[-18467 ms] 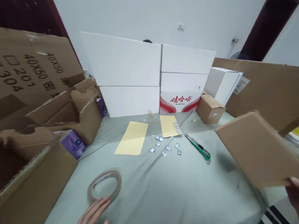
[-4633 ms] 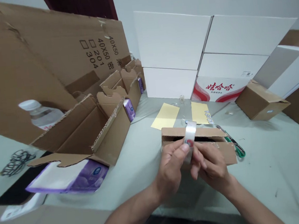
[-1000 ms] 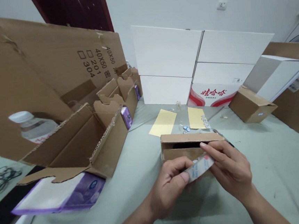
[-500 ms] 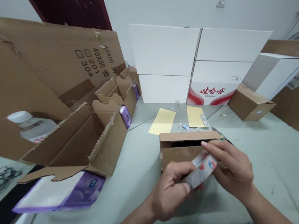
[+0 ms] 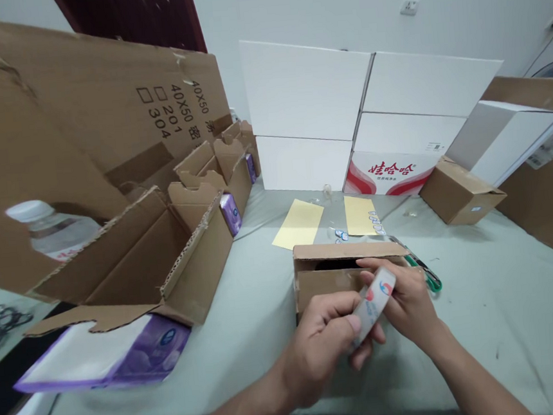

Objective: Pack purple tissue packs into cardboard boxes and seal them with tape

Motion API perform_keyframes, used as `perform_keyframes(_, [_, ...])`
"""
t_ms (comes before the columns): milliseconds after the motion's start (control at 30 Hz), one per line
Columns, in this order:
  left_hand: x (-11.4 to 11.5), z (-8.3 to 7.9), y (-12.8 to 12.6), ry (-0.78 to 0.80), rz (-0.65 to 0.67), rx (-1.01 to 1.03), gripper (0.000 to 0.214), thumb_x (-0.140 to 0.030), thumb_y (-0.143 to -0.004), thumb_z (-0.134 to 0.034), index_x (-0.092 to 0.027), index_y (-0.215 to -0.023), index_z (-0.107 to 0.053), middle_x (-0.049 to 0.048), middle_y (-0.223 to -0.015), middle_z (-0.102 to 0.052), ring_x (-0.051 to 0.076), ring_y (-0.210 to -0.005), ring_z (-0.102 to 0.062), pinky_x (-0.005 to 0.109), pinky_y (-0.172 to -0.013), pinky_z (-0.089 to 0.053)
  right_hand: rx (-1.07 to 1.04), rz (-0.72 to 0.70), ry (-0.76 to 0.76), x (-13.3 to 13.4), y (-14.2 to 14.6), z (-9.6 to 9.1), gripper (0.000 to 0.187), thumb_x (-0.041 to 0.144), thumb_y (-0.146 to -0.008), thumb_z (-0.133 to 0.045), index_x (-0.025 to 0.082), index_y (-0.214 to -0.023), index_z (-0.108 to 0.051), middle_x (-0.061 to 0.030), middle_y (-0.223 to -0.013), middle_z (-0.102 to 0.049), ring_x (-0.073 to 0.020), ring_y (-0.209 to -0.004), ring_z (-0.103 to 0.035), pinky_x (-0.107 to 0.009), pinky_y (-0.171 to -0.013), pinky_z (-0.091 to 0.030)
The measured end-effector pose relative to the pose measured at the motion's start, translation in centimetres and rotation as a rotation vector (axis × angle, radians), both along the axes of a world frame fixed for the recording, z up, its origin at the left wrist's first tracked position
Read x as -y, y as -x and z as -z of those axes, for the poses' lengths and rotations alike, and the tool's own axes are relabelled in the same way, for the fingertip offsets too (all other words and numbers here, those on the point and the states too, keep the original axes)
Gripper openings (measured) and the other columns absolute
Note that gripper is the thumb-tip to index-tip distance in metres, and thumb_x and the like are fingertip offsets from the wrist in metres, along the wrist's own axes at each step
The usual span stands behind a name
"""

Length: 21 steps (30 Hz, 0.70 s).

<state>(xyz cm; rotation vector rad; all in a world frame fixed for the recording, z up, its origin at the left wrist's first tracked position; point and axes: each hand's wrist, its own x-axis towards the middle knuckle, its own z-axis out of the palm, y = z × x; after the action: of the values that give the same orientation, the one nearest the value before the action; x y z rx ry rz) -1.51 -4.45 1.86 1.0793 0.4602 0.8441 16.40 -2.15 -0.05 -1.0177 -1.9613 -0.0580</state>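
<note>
Both my hands hold a roll of clear tape (image 5: 374, 302) with a red and blue mark on its core, just in front of a small open brown cardboard box (image 5: 331, 269). My left hand (image 5: 325, 345) pinches the roll's lower end with thumb and fingers curled. My right hand (image 5: 408, 302) is closed on the roll's upper end, its fingers lying over the box's front flap. The roll is tilted, with its high end to the right.
Torn brown cartons (image 5: 164, 256) and purple tissue packs (image 5: 110, 357) crowd the left side. Two yellow sheets (image 5: 300, 223) and small stickers lie behind the box. A green utility knife (image 5: 422, 272) lies to its right. White boxes (image 5: 346, 117) and a small closed carton (image 5: 459, 198) stand at the back.
Over the last second both hands turned the tape roll and moved it slightly up and closer to the box. Earlier on, the box was carried in and the tape was picked up.
</note>
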Motion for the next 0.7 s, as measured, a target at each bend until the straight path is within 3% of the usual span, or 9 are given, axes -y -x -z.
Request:
perform_keyframes(267, [-0.4,-0.2,-0.2,0.045,0.046,0.022,0.025,-0.034,-0.07,-0.05,-0.012,-0.073,-0.061,-0.0016,-0.057,-0.046,0.009,-0.045,-0.036,0.025,-0.049,-0.026,0.053,-0.003,-0.05,0.1,-0.3,0.0,0.015,0.02,-0.094,-0.059,0.015,-0.104,-0.069,0.0004,-0.061,-0.07,-0.0128,-0.048,-0.062,-0.024,-0.047,-0.042])
perform_keyframes(467, [-0.2,0.3,-0.1,0.049,0.088,0.105,0.034,-0.025,-0.06,-0.048,-0.01,-0.085,-0.065,-0.0011,-0.054,-0.048,0.011,-0.049,-0.038,0.025,-0.054,-0.03,-0.071,-0.056,0.0,-0.3,-0.3,0.2,0.017,0.017,-0.091,-0.061,0.021,-0.104,-0.071,0.0001,-0.072,-0.075,-0.0131,-0.054,-0.066,-0.023,-0.054,-0.05])
perform_keyframes(700, [-0.3,1.0,-0.3,-0.017,0.083,0.125,0.037,-0.034,-0.078,-0.048,-0.009,-0.093,-0.07,-0.0017,-0.053,-0.047,0.011,-0.048,-0.037,0.026,-0.055,-0.031,-0.06,-0.058,0.061,-0.1,-0.1,0.1,0.015,0.017,-0.091,-0.059,0.019,-0.102,-0.069,0.0031,-0.06,-0.068,-0.0119,-0.046,-0.059,-0.023,-0.047,-0.045])
